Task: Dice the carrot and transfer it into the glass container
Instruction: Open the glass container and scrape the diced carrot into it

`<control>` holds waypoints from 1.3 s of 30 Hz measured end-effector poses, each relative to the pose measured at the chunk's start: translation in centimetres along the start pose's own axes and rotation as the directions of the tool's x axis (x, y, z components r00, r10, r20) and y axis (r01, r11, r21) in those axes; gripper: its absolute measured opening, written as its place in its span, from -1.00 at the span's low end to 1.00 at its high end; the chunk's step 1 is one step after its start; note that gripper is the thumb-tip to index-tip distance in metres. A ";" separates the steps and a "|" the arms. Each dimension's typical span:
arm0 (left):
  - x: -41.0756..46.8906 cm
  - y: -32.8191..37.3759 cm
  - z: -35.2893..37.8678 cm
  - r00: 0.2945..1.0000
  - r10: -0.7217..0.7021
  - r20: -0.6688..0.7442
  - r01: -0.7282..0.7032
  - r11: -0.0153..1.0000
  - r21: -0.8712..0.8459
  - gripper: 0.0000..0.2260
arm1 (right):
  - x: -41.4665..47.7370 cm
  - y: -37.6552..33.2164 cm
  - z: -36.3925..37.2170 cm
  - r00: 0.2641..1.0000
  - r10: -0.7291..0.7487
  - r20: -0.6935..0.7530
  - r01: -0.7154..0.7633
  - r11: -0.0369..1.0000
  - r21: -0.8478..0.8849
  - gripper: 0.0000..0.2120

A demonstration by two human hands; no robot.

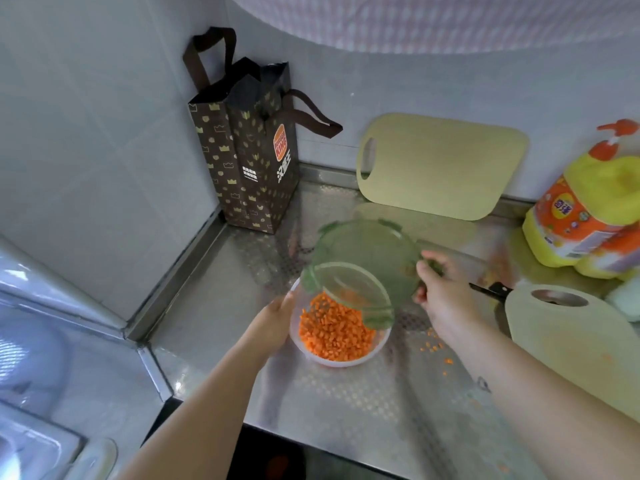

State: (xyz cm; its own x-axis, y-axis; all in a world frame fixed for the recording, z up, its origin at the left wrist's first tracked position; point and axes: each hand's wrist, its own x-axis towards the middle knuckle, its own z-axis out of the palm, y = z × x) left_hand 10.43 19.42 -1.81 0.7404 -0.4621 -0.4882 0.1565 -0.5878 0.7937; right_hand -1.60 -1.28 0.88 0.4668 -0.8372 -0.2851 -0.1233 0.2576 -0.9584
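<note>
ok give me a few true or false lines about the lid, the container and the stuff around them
1. The right hand holds the green lid tilted above the glass container. True.
2. The container is empty. False: it holds diced carrot.
3. The left hand holds the container at its left side. True.
4. The bag lies flat on its side. False: the brown bag stands upright in the corner.
5. No carrot has spilled. False: a few carrot bits lie on the counter, right of the container.
</note>
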 end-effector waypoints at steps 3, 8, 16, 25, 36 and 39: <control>-0.4 0.5 -0.4 0.994 -0.064 -0.086 0.051 0.988 -0.148 -0.53 | -1.0 2.4 0.0 0.990 0.115 0.086 -0.109 0.992 -0.069 -0.88; -0.9 0.8 -0.3 0.990 0.023 -0.138 -0.049 0.981 -0.188 -0.72 | -1.7 3.8 0.0 0.989 0.007 0.150 0.051 0.924 -0.378 -0.82; -1.0 0.4 -0.3 0.968 0.100 -0.229 -0.116 0.991 -0.061 -0.87 | -2.8 3.7 -0.1 0.976 0.009 0.219 0.109 0.848 -0.519 -0.84; -0.2 -0.3 -1.0 0.990 0.004 -0.138 -0.017 0.995 -0.098 -0.72 | -2.4 3.2 0.3 0.953 0.175 0.248 -0.044 0.888 -0.458 -0.79; 0.6 1.2 0.8 0.970 0.240 0.044 -0.241 0.915 0.323 -0.46 | -1.4 0.9 1.0 0.872 0.350 0.342 -0.093 0.805 -0.586 -0.54; 0.4 0.6 1.5 0.956 0.289 0.049 -0.286 0.888 0.360 -0.50 | -1.6 1.2 0.4 0.898 0.322 0.301 -0.103 0.817 -0.567 -0.57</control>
State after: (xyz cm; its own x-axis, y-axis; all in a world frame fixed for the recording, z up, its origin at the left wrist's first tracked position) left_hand 9.82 17.84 -2.08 0.7211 -0.6440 -0.2556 -0.3085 -0.6288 0.7138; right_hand -2.14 0.51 0.19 0.6427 -0.5236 -0.5593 -0.6455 0.0232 -0.7634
